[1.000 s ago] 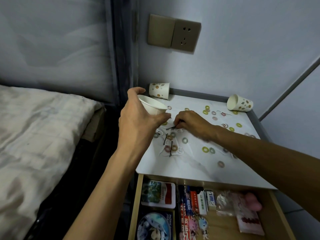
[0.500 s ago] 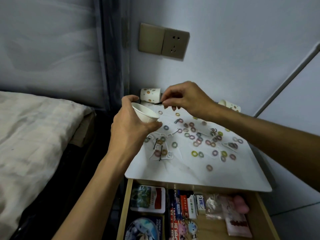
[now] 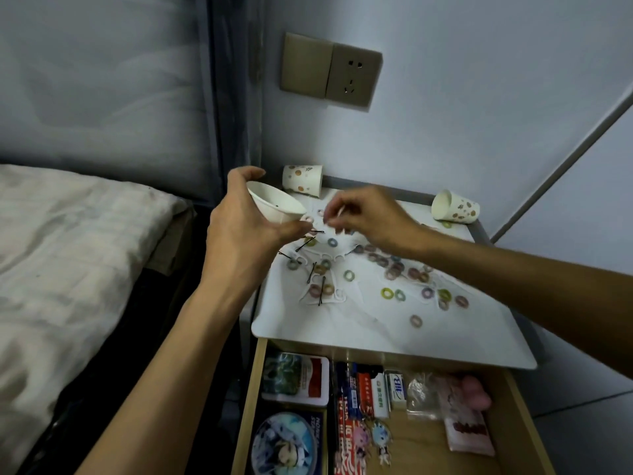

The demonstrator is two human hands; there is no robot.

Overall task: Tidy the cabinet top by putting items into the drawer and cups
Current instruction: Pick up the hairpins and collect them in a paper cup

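A bedroom, in a home or a dormitory. A low bedside cabinet with a white rounded top [image 3: 376,337] stands in the corner against a pale bluish wall [image 3: 479,97]. Just left of it lies a bed with rumpled off-white sheets [image 3: 68,252]. Above it is a bronze-coloured switch-and-socket plate [image 3: 330,73]. Under its top, an open pale wooden drawer [image 3: 251,406] holds cartoon keychains [image 3: 376,437] and small packets [image 3: 394,389].

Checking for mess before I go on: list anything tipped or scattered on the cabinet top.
The spotted paper cup at the back right corner lies on its side. Small coloured rings and thin black hairpins lie scattered across the white cabinet top.
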